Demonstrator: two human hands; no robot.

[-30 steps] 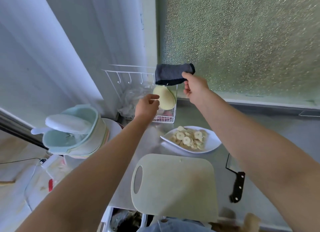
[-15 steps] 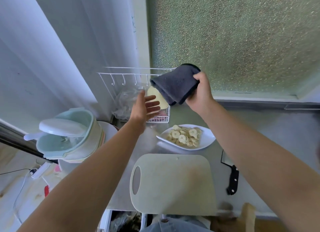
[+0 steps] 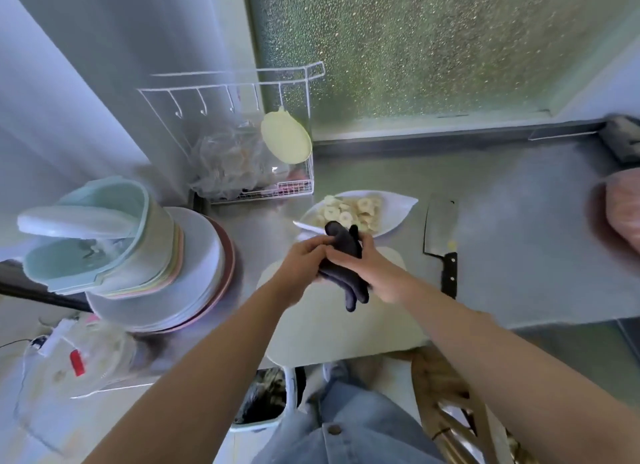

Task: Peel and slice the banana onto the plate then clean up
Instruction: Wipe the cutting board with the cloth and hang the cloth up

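Note:
A dark grey cloth (image 3: 341, 259) hangs bunched between both hands above the pale cutting board (image 3: 341, 328). My left hand (image 3: 303, 262) grips its left side and my right hand (image 3: 363, 267) grips its right side. Behind them a white plate (image 3: 398, 210) holds several banana slices (image 3: 349, 209). A cleaver (image 3: 441, 235) with a black handle lies on the steel counter, right of the board. Part of the board is hidden by my arms.
A white wire rack (image 3: 242, 141) with hooks, plastic bags and a pale round lid stands at the back. Stacked plates with a mint tub (image 3: 104, 241) sit on the left. A bin (image 3: 263, 397) is below the counter edge, a wooden chair (image 3: 446, 394) lower right.
My right hand pulled the cloth off the rack and brought it down over the cutting board. My left hand left the rack and took hold of the cloth too.

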